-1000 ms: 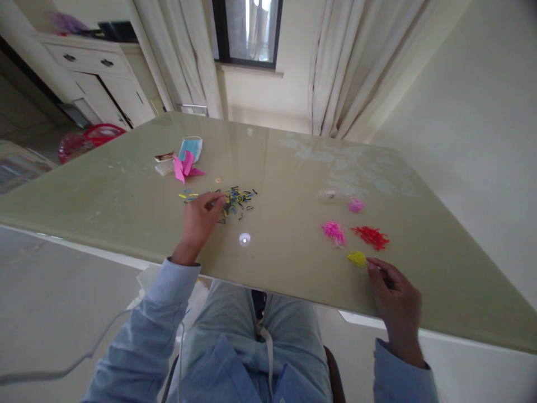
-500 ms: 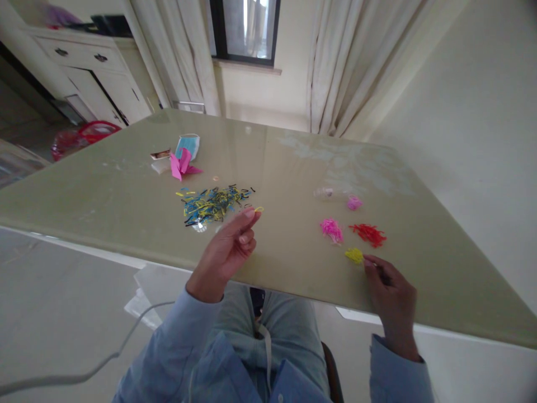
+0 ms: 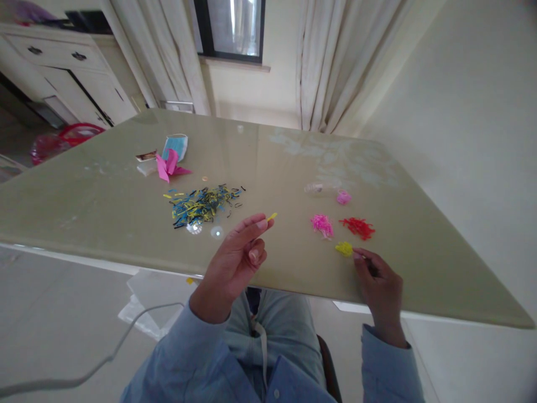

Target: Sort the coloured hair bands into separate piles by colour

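Observation:
My left hand (image 3: 241,252) pinches a small yellow band (image 3: 272,216) between thumb and forefinger, above the table in front of me. To its upper left lies a mixed pile of blue, yellow and black bands (image 3: 201,206). My right hand (image 3: 380,282) is closed at the right edge of a small yellow pile (image 3: 344,248), fingertips pinched together; what they hold, if anything, is too small to tell. Behind the yellow pile are a pink pile (image 3: 322,225) and a red pile (image 3: 357,227). A lighter pink bunch (image 3: 343,197) sits farther back.
A clear bottle (image 3: 319,188) lies near the lighter pink bunch. On the table's (image 3: 260,168) far left are a blue mask (image 3: 175,147), a pink folded paper (image 3: 170,166) and a small picture card (image 3: 146,157). A cable (image 3: 109,358) runs below, left.
My left hand has moved right, away from the mixed pile, with the yellow band. My right hand stays beside the yellow pile. The whole view has shifted slightly.

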Available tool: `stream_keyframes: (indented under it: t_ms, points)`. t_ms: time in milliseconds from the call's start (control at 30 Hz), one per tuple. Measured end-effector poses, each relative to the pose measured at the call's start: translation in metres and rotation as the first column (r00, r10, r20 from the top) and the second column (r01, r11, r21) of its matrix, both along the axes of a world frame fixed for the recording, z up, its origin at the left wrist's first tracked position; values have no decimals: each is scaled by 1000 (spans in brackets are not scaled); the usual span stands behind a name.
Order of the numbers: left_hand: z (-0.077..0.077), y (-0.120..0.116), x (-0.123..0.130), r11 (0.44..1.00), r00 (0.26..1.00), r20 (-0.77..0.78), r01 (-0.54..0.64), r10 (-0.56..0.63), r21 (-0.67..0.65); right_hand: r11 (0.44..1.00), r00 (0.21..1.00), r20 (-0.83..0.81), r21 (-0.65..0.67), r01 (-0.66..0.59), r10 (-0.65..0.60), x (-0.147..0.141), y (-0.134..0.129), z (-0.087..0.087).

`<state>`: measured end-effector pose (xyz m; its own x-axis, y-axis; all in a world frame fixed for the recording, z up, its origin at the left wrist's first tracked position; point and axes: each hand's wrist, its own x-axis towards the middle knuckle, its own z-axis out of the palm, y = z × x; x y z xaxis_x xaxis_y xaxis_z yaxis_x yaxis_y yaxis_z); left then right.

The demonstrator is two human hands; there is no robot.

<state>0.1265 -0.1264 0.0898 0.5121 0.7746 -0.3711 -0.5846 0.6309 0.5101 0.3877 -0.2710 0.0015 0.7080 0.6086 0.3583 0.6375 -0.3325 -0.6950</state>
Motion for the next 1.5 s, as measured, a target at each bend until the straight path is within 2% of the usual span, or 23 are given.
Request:
stream_keyframes:
  t_ms: [200, 267, 367, 467, 567, 633, 700, 833, 967, 1067, 1167, 1300, 1433, 1500]
  points:
    - [-7, 3, 11, 1000, 999, -32, 12, -12, 1, 1000, 1000, 6, 10, -6, 6, -2, 0, 3]
    - [-14, 2, 23, 997, 995, -96, 2, 6, 78, 1000, 1000, 8, 13, -15, 15, -2, 0, 2]
    - [-28, -2, 49, 959, 966, -253, 22, 52, 282, 999, 1000, 8, 29, -25, 25, -2, 0, 1]
    - [-44, -9, 80, 856, 901, -429, 172, 63, 487, 999, 1000, -18, 40, -17, 18, -2, 0, 0]
    - [-56, -16, 108, 684, 823, -562, 362, 85, 634, 999, 998, -69, 51, -6, 9, -1, -1, -1]
    - [-62, -20, 123, 577, 769, -626, 454, 132, 679, 998, 994, -112, 62, 0, 7, -1, -2, 0]
    - [-64, -21, 134, 498, 718, -674, 526, 175, 690, 997, 990, -142, 76, 4, 7, -1, -3, 0]
    - [-67, -22, 150, 397, 650, -729, 624, 214, 673, 996, 990, -141, 88, 11, 1, -2, -4, 1]
    - [-70, -22, 156, 278, 614, -743, 689, 268, 670, 995, 992, -124, 97, 19, -7, -2, -4, 1]
    - [-72, -23, 156, 215, 577, -760, 736, 299, 642, 996, 991, -131, 91, 24, -12, -2, -4, 1]
    - [-70, -23, 154, 205, 565, -768, 748, 303, 631, 996, 990, -138, 85, 31, -19, -1, -5, 0]
    - [-67, -21, 136, 233, 626, -727, 691, 282, 685, 995, 989, -144, 90, 32, -19, -1, -6, -1]
    - [-69, -8, 90, 240, 706, -650, 604, 282, 760, 995, 989, -147, 98, 30, -15, 0, -6, -1]
    - [-71, 3, 60, 285, 722, -624, 557, 297, 780, 995, 989, -146, 94, 27, -13, 0, -5, 0]
